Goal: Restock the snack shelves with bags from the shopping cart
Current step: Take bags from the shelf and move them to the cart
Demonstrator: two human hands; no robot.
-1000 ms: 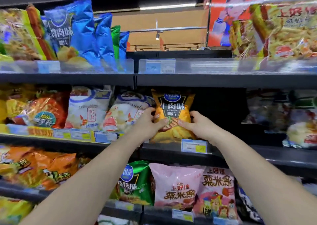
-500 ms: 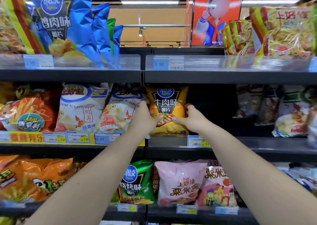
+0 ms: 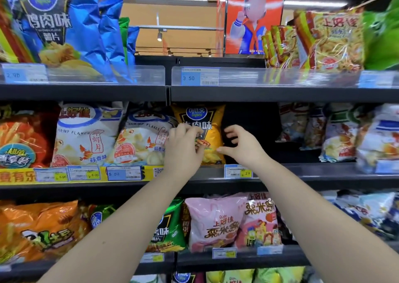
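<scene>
The yellow chip bag [image 3: 212,135] stands upright on the middle shelf [image 3: 313,174], beside a white shrimp-flake bag [image 3: 140,140]. Your left grip [image 3: 183,151] curls against its front; whether it pinches, I cannot tell. Your right grip [image 3: 244,148] is spread at the bag's right edge.

Snack display, colour key. Yellow bag [image 3: 213,135]: golden yellow, with a black shield panel, white characters and a blue oval logo. White bags [image 3: 86,135] to its left: white, ringed by a blue band, with red prawn drawings and red seal marks. Blue bag [image 3: 56,27], upper left: bright blue, black panel, white characters, pale yellow crisps. Striped bags [image 3: 336,40], upper right: clear, edged in red and yellow stripes. Pink bag [image 3: 213,220], lower tier: pale pink, red-brown characters. Green bag [image 3: 170,228]: green with a black panel. Orange bag [image 3: 38,228]: orange. Poster [image 3: 254,17]: red-orange. Shelves [image 3: 280,94]: dark grey; price strip [image 3: 17,175] yellow, price tag [image 3: 199,77] blue and white.
</scene>
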